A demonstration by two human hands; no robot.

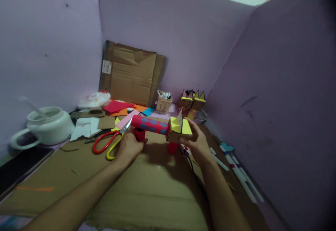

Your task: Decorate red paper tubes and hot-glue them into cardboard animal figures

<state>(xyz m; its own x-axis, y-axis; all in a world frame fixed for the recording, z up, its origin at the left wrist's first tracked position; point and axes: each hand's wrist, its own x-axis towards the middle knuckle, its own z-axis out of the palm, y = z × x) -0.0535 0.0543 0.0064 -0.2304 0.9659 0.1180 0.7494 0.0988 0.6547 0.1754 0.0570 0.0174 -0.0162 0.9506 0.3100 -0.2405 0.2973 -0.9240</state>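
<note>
A paper craft animal is held up above the cardboard sheet. Its body is a red tube with grey-blue dots, lying level. At the tube's right end sits a small cardboard box piece with yellow paper on top and a flap standing upright. My left hand is closed around the short red piece under the tube's left end. My right hand grips the cardboard box piece from the right, thumb below. Red-and-yellow-handled scissors lie beside my left hand, blades pointing at the tube.
A white pot with a stick in it stands left, by a black flat object. Paper scraps, a small basket and cat-eared cardboard figures line the back. Markers lie right, along the wall.
</note>
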